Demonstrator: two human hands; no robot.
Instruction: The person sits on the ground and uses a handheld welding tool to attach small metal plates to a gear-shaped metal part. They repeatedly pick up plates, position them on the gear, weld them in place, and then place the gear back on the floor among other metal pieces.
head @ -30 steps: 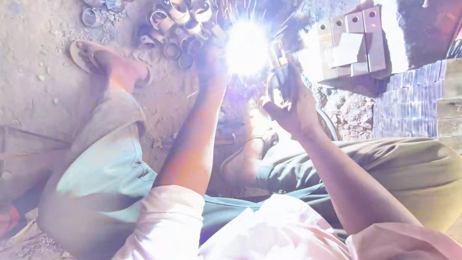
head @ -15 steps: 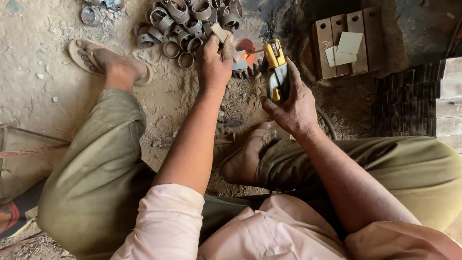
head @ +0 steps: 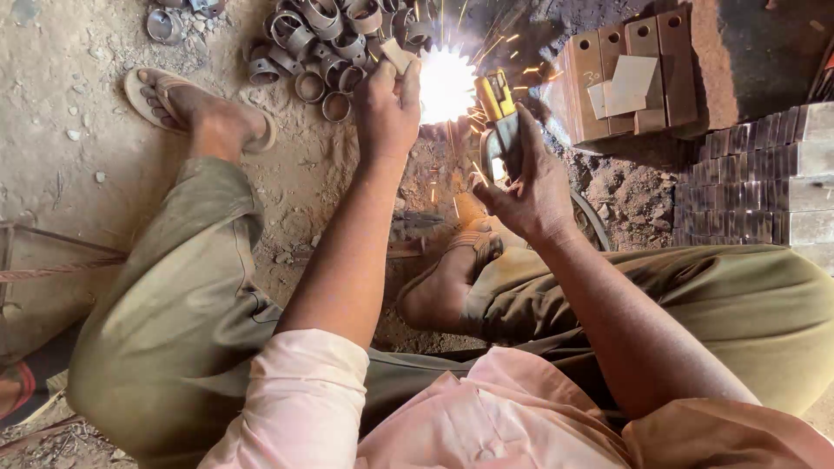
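I sit on a dirt floor with my legs spread. My left hand (head: 387, 108) pinches a small flat metal piece (head: 398, 54) beside a bright welding arc (head: 447, 84) that throws sparks. My right hand (head: 530, 187) grips a yellow and black electrode holder (head: 499, 122), its tip pointing into the glare. What lies under the arc is hidden by the light. A pile of short metal rings (head: 326, 39) lies just beyond my left hand.
Brown rectangular metal plates (head: 625, 74) stand in a row at upper right, with pale flat pieces on them. Stacked grey bars (head: 764, 178) fill the right edge. My sandalled left foot (head: 195, 108) and right foot (head: 456, 269) rest on the dirt.
One second ago the arc glared, half a second ago it was out, and now it burns again with sparks. Both hands have stayed in nearly the same place.
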